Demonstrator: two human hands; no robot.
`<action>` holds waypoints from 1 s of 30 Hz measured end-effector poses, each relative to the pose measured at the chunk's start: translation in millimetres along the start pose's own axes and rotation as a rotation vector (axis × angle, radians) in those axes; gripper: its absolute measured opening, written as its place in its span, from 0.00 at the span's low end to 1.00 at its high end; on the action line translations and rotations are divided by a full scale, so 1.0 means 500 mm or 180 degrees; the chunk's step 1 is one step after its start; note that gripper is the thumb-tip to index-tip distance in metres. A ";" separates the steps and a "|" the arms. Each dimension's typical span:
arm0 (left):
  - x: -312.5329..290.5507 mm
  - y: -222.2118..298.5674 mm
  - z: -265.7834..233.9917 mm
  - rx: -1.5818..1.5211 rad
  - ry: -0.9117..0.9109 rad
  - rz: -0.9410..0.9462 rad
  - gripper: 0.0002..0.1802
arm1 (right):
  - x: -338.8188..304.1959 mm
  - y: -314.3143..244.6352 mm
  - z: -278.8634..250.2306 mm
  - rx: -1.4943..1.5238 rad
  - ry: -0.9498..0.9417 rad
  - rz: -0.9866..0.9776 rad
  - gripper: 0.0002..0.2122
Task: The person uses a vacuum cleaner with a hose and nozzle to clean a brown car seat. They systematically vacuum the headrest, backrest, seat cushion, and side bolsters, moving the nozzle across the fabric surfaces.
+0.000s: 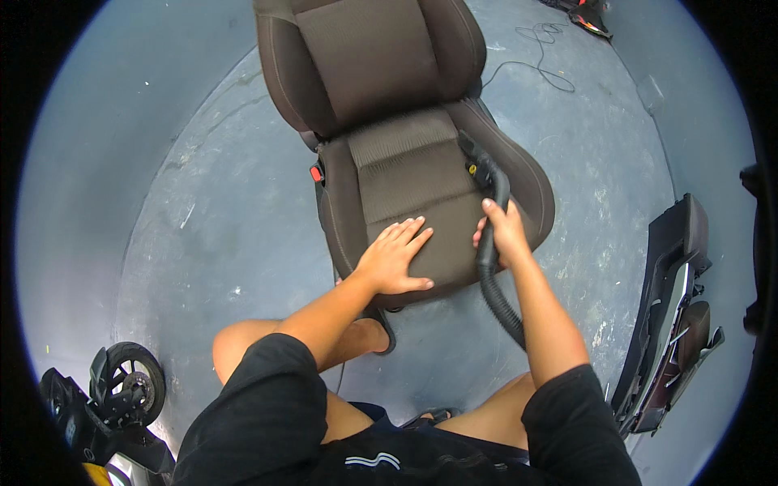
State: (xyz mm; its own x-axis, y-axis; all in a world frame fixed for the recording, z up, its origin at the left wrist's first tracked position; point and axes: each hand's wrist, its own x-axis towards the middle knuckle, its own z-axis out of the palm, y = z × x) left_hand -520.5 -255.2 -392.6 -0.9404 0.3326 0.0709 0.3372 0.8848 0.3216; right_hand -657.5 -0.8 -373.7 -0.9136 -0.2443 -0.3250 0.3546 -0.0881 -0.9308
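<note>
A brown fabric car seat (405, 178) stands on the floor in front of me, its backrest at the far side. My left hand (397, 257) lies flat on the front of the seat cushion, fingers spread. In my right hand (506, 233) is a black vacuum hose (500, 190), with the fingers wrapped round it. The dark nozzle (471, 149) at its end rests against the right part of the cushion, near the side bolster. From my hand the ribbed hose runs down past my right forearm, which hides its lower part.
A red buckle (316, 173) sits at the seat's left side. A thin black cable (539, 65) lies on the grey floor (235, 211) behind the seat. Dark car panels (668, 308) lean by the right wall. At lower left stands a motorbike wheel (134, 382).
</note>
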 end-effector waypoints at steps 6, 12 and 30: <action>-0.125 -0.046 -0.043 -0.0149 -0.0220 0.0196 0.59 | -0.235 -0.007 0.021 -0.0348 0.0122 0.0360 0.15; -0.139 -0.032 -0.023 0.0107 -0.0237 0.0113 0.59 | -0.464 -0.145 -0.179 -0.0649 0.0150 0.0855 0.22; 0.173 0.185 0.058 0.0154 -0.0284 0.0723 0.62 | -0.676 -0.201 -0.124 -0.1268 0.0860 0.0953 0.28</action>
State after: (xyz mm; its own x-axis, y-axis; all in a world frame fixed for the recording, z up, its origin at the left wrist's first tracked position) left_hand -569.1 -135.1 -384.1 -0.8334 0.5502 0.0520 0.5431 0.7980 0.2612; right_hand -396.8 150.5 -180.6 -0.8217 0.0581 -0.5670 0.5517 0.3311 -0.7655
